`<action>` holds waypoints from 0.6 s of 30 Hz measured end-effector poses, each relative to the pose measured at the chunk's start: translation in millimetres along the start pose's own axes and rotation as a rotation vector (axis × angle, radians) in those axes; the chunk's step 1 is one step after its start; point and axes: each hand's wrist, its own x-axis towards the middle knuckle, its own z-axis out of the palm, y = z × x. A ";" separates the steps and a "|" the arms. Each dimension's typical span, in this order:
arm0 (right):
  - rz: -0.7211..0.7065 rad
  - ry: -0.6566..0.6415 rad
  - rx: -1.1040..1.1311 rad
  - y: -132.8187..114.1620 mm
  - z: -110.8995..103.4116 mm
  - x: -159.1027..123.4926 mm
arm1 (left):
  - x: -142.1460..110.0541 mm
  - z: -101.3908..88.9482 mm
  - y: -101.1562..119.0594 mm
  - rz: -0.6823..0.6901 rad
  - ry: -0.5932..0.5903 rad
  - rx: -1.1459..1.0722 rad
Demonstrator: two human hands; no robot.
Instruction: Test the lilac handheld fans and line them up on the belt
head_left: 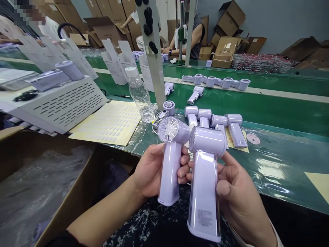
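Note:
Two lavender handheld fans are held up side by side in front of me, above my lap. My left hand [151,171] is closed around the handle of the left handheld fan [170,168], whose round clear-bladed face is turned toward me. My right hand [235,195] grips the right handheld fan [204,192] from its right side; small printed text shows low on its handle. The heads of the two fans nearly touch. Just beyond them several similar fans [235,128] lie in a row on the green bench [275,164].
A clear plastic bottle [140,96] stands beside a metal post [154,58]. To the left are a sticker sheet [110,125], a vented white box [69,103] and an open carton [66,195] holding plastic. More fans [212,81] lie across the line, where people work.

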 end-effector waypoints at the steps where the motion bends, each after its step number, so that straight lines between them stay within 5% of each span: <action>1: 0.001 0.010 -0.019 0.0 -1.1 0.2 | 0.1 0.2 0.0 0.000 0.000 -0.002; 8: 0.020 0.111 -0.029 5.4 -20.3 6.8 | 2.6 -5.1 1.2 0.109 0.047 0.229; 18: 0.007 0.031 0.097 1.9 -22.6 13.6 | -4.7 -8.5 5.3 0.195 0.013 0.493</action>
